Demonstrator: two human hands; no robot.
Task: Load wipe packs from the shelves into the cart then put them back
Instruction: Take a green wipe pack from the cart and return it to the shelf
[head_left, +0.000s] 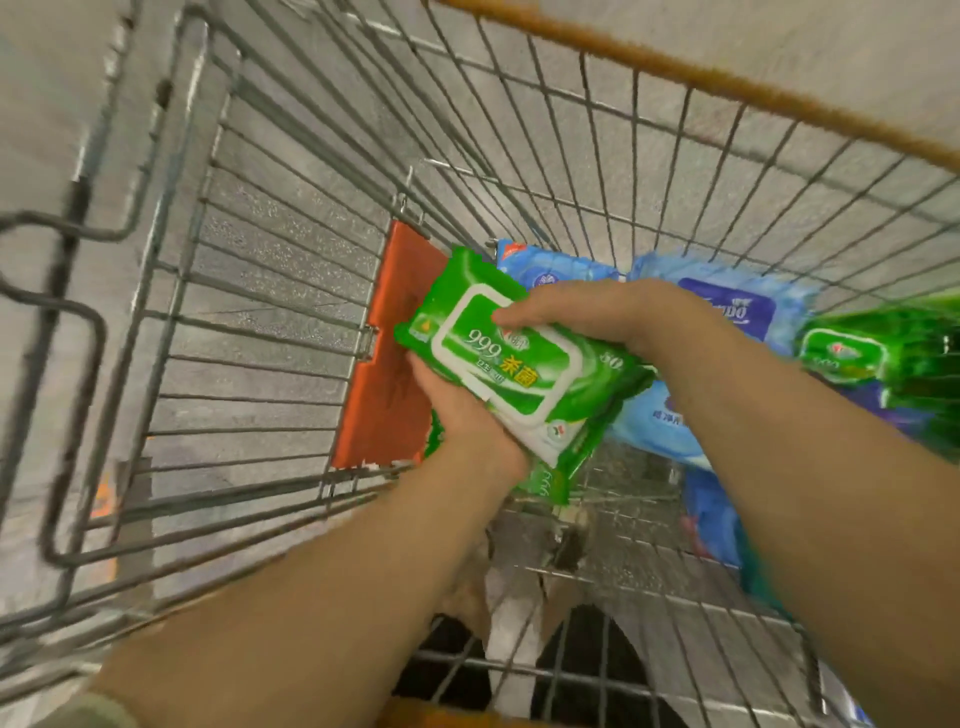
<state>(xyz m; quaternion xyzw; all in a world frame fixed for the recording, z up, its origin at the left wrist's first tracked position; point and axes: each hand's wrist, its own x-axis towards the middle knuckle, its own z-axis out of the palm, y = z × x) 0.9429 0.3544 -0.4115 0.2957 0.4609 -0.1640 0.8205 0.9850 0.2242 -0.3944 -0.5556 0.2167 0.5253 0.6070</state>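
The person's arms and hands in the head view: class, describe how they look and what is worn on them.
Both forearms are bare down to the left hand and right hand: no gloves, watch, rings or bracelets show. Only at the bottom left corner does a pale olive sleeve edge appear, on the left arm.

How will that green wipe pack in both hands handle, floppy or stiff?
Likely soft: the green wipe pack sags past the left hand. Its glossy film probably slips, though the white flip lid under the right hand looks rigid.
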